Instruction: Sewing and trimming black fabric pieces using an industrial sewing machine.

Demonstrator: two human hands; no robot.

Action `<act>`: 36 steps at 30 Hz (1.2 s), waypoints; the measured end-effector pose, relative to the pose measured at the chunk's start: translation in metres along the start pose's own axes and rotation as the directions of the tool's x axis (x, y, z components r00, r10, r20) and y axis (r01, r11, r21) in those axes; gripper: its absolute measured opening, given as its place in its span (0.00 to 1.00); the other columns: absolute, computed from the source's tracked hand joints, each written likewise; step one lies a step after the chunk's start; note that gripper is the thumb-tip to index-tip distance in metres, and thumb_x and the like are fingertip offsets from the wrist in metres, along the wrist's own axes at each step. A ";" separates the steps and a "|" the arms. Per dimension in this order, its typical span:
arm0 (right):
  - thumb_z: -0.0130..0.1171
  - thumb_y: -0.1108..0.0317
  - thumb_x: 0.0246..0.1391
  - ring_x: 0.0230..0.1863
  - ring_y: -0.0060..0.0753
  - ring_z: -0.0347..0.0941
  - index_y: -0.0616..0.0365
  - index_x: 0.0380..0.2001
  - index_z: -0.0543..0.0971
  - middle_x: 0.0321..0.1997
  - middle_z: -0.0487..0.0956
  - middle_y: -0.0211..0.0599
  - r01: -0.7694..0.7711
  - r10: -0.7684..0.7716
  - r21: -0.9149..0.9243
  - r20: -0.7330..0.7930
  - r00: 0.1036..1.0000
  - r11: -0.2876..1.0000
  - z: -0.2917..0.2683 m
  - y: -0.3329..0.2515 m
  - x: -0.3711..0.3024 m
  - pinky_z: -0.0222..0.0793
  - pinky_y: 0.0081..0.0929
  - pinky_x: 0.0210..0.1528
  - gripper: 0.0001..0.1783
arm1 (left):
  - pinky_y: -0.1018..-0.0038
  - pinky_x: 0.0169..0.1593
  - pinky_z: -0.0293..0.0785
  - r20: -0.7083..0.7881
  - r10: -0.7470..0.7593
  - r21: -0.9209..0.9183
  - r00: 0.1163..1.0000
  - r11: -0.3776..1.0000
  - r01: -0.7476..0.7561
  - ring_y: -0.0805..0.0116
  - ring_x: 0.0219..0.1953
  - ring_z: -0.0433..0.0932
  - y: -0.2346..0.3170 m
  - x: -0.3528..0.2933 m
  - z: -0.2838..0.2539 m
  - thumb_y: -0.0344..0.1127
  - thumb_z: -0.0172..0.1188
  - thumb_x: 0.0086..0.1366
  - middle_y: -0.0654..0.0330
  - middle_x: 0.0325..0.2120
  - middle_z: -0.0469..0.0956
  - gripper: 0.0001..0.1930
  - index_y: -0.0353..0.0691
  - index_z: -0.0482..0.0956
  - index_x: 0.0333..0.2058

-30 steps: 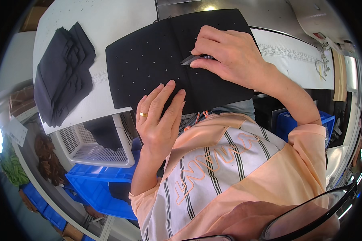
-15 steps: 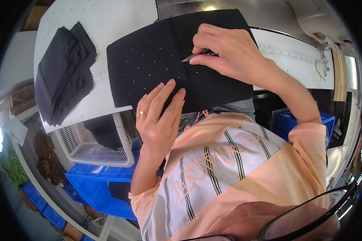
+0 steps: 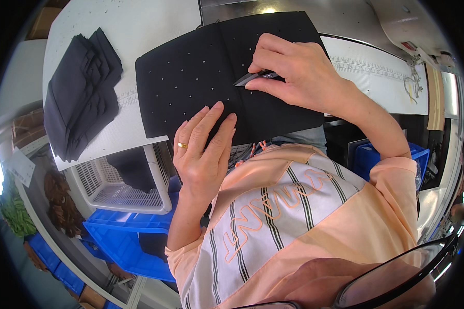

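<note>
A black fabric piece [image 3: 191, 92] dotted with small pale specks lies across the table's near edge, a seam or fold running down its middle. My left hand [image 3: 201, 147] rests open on its near edge, fingers stretched out, with a gold ring on one finger. Over the right half, my right hand [image 3: 294, 69] is closed on a pair of dark pointed thread snips [image 3: 250, 78]. Their tip points left and is close to the fold; whether it touches the fabric I cannot tell.
A stack of folded black fabric [image 3: 80, 95] lies at the left of the white table [image 3: 139, 31]. Under that edge stand a white plastic basket [image 3: 123, 198] and a blue crate [image 3: 123, 237]. A printed ruler strip [image 3: 368, 69] runs along the right side, with another blue bin [image 3: 363, 159] below.
My right hand and the snips have moved slightly toward me along the fold. The fabric has shifted a little left; my left hand stays nearly in place.
</note>
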State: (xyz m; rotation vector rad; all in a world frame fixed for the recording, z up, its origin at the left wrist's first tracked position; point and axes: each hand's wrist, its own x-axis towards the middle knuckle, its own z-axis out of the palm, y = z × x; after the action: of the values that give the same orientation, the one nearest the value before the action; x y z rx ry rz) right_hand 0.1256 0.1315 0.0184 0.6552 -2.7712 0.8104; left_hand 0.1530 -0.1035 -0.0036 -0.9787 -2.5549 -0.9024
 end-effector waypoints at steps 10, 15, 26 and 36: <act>0.64 0.57 0.49 0.25 0.36 0.74 0.54 0.28 0.75 0.32 0.71 0.29 -0.010 0.010 -0.026 0.017 1.000 1.000 0.000 -0.001 0.001 0.69 0.31 0.25 0.13 | 0.66 0.49 0.70 -0.011 0.000 -0.013 1.000 1.000 0.000 0.63 0.46 0.78 -0.001 0.000 0.000 0.27 0.67 0.48 0.60 0.44 0.80 0.15 0.45 0.85 0.39; 0.68 0.62 0.46 0.23 0.33 0.71 0.56 0.27 0.75 0.31 0.71 0.28 0.034 -0.034 -0.023 0.027 0.999 0.999 -0.002 0.001 0.004 0.65 0.28 0.23 0.13 | 0.66 0.49 0.70 -0.007 0.008 -0.004 1.000 1.000 -0.008 0.62 0.45 0.78 -0.001 0.000 0.000 0.27 0.68 0.48 0.60 0.44 0.80 0.15 0.44 0.85 0.38; 0.67 0.62 0.46 0.23 0.33 0.71 0.56 0.27 0.75 0.31 0.72 0.29 0.033 -0.033 -0.026 -0.002 0.999 0.999 0.001 0.002 0.003 0.64 0.27 0.22 0.13 | 0.66 0.47 0.71 -0.016 0.017 -0.005 1.000 1.000 -0.017 0.62 0.45 0.78 -0.001 0.001 0.001 0.26 0.68 0.48 0.60 0.44 0.80 0.15 0.44 0.85 0.38; 0.63 0.58 0.50 0.26 0.37 0.74 0.55 0.29 0.75 0.32 0.72 0.29 0.016 -0.016 -0.003 0.055 0.998 1.000 -0.003 -0.001 0.003 0.69 0.32 0.25 0.13 | 0.66 0.47 0.71 -0.017 0.011 -0.005 1.000 1.000 -0.011 0.62 0.45 0.78 -0.001 0.000 0.001 0.26 0.68 0.48 0.60 0.44 0.80 0.15 0.44 0.85 0.38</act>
State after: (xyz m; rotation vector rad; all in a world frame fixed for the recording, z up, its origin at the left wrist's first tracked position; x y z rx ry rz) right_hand 0.1234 0.1312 0.0219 0.7086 -2.8124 0.7952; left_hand 0.1520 -0.1035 -0.0050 -0.9815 -2.5320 -0.9110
